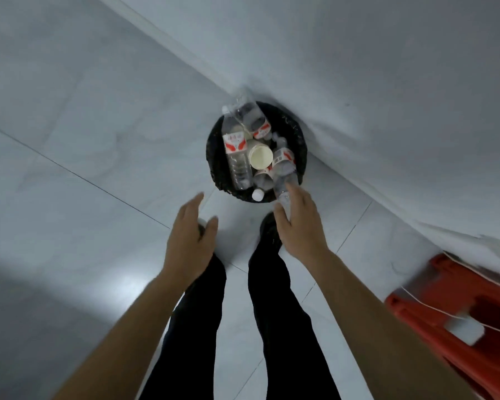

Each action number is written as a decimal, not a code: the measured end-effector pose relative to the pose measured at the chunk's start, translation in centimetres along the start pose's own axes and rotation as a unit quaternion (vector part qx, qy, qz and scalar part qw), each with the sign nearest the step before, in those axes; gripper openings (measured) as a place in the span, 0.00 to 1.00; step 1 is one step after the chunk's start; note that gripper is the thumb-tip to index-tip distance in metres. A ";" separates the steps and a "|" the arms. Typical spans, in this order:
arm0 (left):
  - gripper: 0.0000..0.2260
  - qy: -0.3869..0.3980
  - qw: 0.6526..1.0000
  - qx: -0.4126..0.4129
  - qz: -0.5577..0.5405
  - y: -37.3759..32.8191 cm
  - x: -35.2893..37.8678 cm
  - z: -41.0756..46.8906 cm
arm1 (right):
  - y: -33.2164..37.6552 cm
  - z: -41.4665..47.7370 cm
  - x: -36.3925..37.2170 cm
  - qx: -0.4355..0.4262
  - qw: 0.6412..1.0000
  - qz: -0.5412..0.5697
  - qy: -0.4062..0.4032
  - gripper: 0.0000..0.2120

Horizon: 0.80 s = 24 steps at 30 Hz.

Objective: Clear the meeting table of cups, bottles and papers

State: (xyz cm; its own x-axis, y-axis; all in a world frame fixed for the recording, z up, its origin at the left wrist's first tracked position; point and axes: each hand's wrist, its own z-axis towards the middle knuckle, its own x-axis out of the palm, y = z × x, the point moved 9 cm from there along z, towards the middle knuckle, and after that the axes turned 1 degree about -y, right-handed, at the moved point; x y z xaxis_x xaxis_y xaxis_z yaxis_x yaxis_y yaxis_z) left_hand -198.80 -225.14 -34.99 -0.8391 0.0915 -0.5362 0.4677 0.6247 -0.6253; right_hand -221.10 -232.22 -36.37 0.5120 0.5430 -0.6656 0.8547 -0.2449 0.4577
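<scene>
A round black bin (296,134) stands on the floor against the wall, straight ahead of me. It holds several clear plastic bottles with red and white labels; the longest bottle (236,151) lies along its left side. A cream paper cup (260,157) sits upright in the middle. My right hand (299,223) is open at the bin's near edge, its fingertips at the lower end of a clear bottle (283,180) that leans over the rim. My left hand (189,241) hovers open and holds nothing, short of the bin on its left.
The floor (98,140) is pale grey tile and meets a white wall (387,96) behind the bin. A red plastic stool (451,319) with a white cord across it stands at the lower right. My legs in dark trousers (274,313) and dark shoes are below the hands.
</scene>
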 end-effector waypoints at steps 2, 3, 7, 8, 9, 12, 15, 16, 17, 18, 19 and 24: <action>0.24 -0.011 0.998 -0.052 -0.046 -0.9 -4.1 -5.5 | 3.3 -4.2 -3.3 -0.016 0.999 0.032 0.000 0.26; 0.24 -0.025 0.996 -0.063 -0.062 -1.9 -6.7 -8.0 | 5.2 -6.4 -5.3 -0.020 0.998 0.058 -0.002 0.24; 0.25 -0.118 0.985 -0.057 -0.108 -8.2 -19.0 -17.0 | 13.2 -14.8 -13.7 -0.035 0.989 0.141 0.000 0.21; 0.24 -0.152 0.979 -0.049 -0.127 -9.8 -22.3 -18.9 | 15.5 -16.5 -15.9 -0.050 0.986 0.157 -0.007 0.19; 0.23 -0.188 0.970 -0.040 -0.147 -11.2 -25.4 -20.9 | 17.8 -18.1 -18.1 -0.070 0.982 0.172 -0.016 0.17; 0.21 -0.273 0.939 -0.007 -0.209 -14.7 -32.8 -26.4 | 23.8 -22.6 -23.6 -0.129 0.965 0.222 -0.051 0.17; 0.20 -0.329 0.911 0.043 -0.243 -17.4 -37.7 -30.4 | 28.5 -26.2 -27.3 -0.190 0.946 0.257 -0.062 0.17; 0.20 -0.348 0.902 0.057 -0.247 -18.0 -39.0 -31.7 | 29.9 -27.2 -28.3 -0.214 0.939 0.263 -0.063 0.17; 0.20 -0.369 0.892 0.068 -0.253 -18.3 -40.0 -33.0 | 31.2 -28.2 -29.3 -0.240 0.931 0.268 -0.061 0.18; 0.20 -0.391 0.879 0.073 -0.262 -18.6 -40.7 -34.2 | 32.4 -29.1 -30.2 -0.267 0.923 0.272 -0.053 0.17; 0.20 -0.413 0.866 0.075 -0.273 -18.8 -41.3 -35.5 | 33.5 -29.9 -31.0 -0.293 0.915 0.274 -0.042 0.17; 0.23 -0.501 0.813 0.066 -0.289 -20.2 -39.8 -41.5 | 36.5 -31.6 -33.3 -0.383 0.885 0.263 0.043 0.19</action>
State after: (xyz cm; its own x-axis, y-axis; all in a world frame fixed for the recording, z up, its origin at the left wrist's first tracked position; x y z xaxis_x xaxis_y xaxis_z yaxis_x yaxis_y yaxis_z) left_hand -186.35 -209.20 22.53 -0.3130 -0.9070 -0.2817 0.1570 0.2431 -0.9572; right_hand -209.64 -233.83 21.08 0.7849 0.5826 -0.2107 0.1761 0.1162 0.9775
